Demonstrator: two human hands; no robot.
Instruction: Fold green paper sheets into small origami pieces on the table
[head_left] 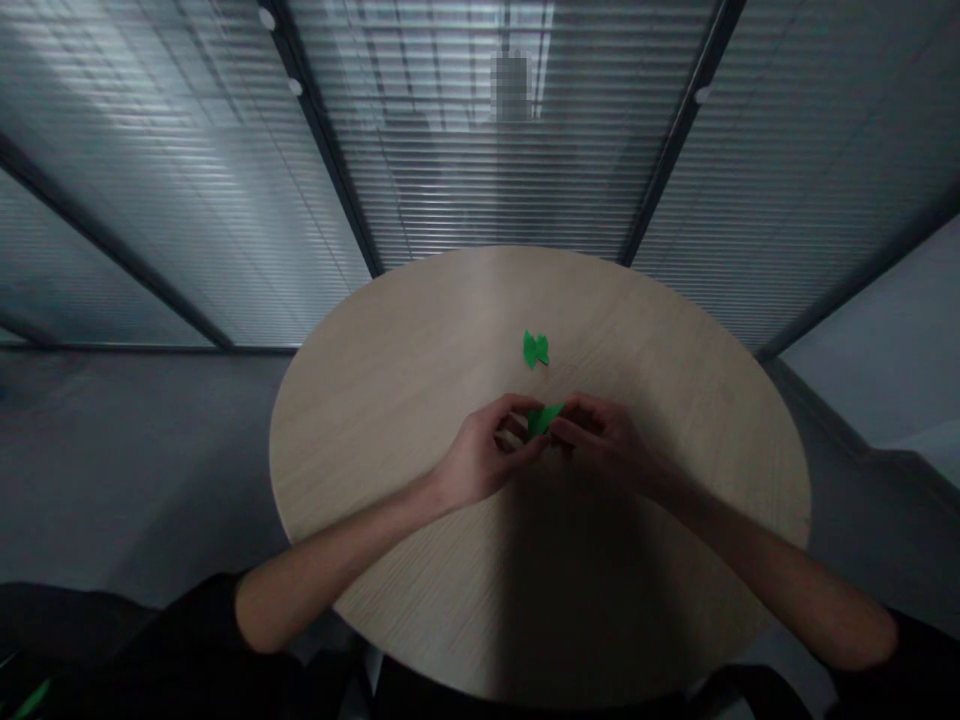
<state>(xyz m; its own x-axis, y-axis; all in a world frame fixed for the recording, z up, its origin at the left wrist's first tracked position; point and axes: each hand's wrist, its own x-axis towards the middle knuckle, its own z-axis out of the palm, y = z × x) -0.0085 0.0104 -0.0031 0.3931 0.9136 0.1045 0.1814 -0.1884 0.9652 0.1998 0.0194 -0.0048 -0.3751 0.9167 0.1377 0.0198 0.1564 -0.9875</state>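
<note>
My left hand (486,452) and my right hand (606,443) meet over the middle of a round wooden table (390,400). Both pinch a small folded piece of green paper (543,419) between their fingertips, just above the tabletop. A second green paper figure (535,349), shaped like a small butterfly, lies on the table a short way beyond my hands. Both forearms are bare, with dark sleeves pushed up near the elbows.
Glass walls with horizontal blinds (465,150) and dark frames stand right behind the table. Grey floor (135,480) lies to the left and right of the table. The table's near edge is close to my body.
</note>
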